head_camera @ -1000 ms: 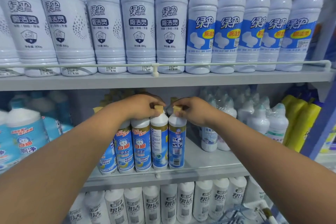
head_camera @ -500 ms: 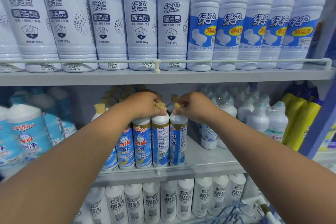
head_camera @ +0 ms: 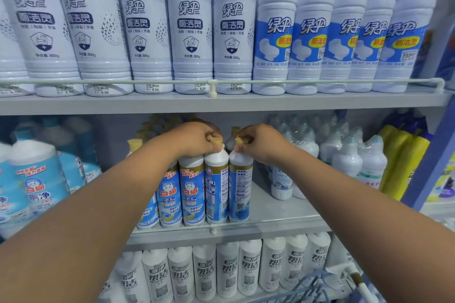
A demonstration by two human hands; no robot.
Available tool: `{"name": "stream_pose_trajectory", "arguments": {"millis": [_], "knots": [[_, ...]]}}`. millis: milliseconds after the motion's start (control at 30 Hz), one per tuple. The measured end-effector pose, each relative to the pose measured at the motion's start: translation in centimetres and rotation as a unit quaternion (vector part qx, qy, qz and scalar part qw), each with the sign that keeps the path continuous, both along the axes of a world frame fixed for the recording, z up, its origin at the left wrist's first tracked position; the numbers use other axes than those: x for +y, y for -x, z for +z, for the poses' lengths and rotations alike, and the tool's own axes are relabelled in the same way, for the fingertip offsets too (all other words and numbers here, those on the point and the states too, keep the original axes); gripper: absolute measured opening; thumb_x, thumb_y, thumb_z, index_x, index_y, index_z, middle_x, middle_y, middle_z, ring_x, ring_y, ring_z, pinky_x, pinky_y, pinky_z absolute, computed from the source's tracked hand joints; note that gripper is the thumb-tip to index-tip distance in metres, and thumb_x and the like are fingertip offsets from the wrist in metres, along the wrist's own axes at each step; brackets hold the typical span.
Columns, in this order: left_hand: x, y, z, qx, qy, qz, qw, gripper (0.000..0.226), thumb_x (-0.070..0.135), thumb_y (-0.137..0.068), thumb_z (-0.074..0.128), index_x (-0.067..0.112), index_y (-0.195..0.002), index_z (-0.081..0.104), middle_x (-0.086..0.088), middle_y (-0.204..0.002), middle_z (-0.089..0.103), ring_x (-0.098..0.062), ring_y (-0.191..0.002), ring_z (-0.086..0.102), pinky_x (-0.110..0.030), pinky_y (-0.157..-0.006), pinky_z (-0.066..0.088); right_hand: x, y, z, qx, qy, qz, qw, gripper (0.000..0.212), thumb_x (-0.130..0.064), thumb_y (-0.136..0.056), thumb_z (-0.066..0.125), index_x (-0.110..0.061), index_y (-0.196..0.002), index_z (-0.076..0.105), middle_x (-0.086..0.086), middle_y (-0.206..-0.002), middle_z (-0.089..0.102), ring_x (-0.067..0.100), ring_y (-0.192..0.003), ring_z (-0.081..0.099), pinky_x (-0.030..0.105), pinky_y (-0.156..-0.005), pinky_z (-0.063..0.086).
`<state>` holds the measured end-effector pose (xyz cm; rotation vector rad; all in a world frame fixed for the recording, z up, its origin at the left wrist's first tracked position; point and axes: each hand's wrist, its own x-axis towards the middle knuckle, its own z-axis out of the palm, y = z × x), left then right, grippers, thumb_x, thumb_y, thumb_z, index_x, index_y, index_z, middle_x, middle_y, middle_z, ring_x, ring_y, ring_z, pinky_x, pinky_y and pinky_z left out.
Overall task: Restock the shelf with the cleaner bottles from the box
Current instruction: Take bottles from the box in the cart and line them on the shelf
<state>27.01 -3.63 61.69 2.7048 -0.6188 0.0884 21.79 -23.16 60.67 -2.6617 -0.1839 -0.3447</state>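
Restocking step: judged mid-placement, two cleaner bottles being seated at the right end of the front row on the middle shelf.
Middle shelf: the landmark; a bare stretch lies just right of the row, with shrink-wrapped white bottles beyond it.
Row of cat-label bottles: upright, packed side by side, just left of the two held ones.
Left-held bottle: upright, base on the shelf, touching its neighbours.
Right-held bottle: upright at the row's end, back label outward.
Left hand: clenched round the tan cap.
Right hand: pinching the other tan cap.
Handling: rigid plastic, probably full and weighty; glossy labels look slippery, so cap and neck give the surest hold.
Tipping: tall and narrow, easily toppled.
Box: not visible.
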Motion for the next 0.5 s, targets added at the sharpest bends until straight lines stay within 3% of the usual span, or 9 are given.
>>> {"name": "stream_pose_trajectory", "arguments": {"millis": [67,133,267,400,500], "knots": [[-0.3,-0.1,-0.2,-0.002,0.000,0.008,1.000,0.020,0.042,-0.084,0.072,0.032,-0.071,0.059,0.018,-0.080,0.062,-0.008,-0.081,0.059,-0.021,-0.064,0.040,0.2,-0.1,-0.2,-0.014,0.006,-0.019,1.000,0.030,-0.035,-0.088,0.070,-0.017,-0.112,0.073,0.004,-0.107,0.073,0.019,-0.092,0.063,0.027,-0.070,0.047],[-0.5,0.0,-0.2,-0.007,-0.003,0.016,1.000,0.017,0.046,-0.083,0.074,0.034,-0.082,0.061,0.019,-0.081,0.059,-0.006,-0.077,0.055,-0.021,-0.061,0.038,0.4,-0.3,-0.4,-0.021,0.009,-0.040,0.999,0.032,-0.039,-0.087,0.070,-0.015,-0.109,0.074,0.005,-0.106,0.073,0.022,-0.095,0.064,0.030,-0.073,0.051],[-0.7,0.4,-0.1,-0.015,-0.018,0.034,0.999,0.045,0.053,-0.079,0.074,0.026,-0.114,0.066,0.006,-0.106,0.067,-0.015,-0.091,0.060,-0.028,-0.072,0.045,0.7,-0.6,-0.6,-0.025,0.023,-0.071,0.997,0.039,-0.048,-0.083,0.073,-0.013,-0.101,0.071,0.005,-0.100,0.071,0.024,-0.094,0.064,0.030,-0.068,0.047],[-1.0,0.7,-0.1,-0.014,-0.033,0.050,0.998,0.052,0.056,-0.079,0.073,0.021,-0.118,0.066,0.000,-0.112,0.067,-0.019,-0.094,0.060,-0.031,-0.079,0.050,1.0,-0.8,-0.4,-0.015,0.040,-0.085,0.995,0.046,-0.051,-0.081,0.075,-0.012,-0.104,0.066,0.006,-0.101,0.069,0.023,-0.092,0.062,0.028,-0.066,0.040],[-1.2,1.0,-0.1,-0.020,-0.032,0.056,0.998,0.059,0.057,-0.080,0.071,0.018,-0.123,0.064,-0.002,-0.117,0.066,-0.019,-0.094,0.058,-0.030,-0.076,0.047,0.5,-0.6,0.2,0.005,0.027,-0.030,0.999,0.045,-0.044,-0.085,0.073,-0.016,-0.118,0.064,0.003,-0.113,0.068,0.018,-0.092,0.056,0.026,-0.072,0.041]]}}
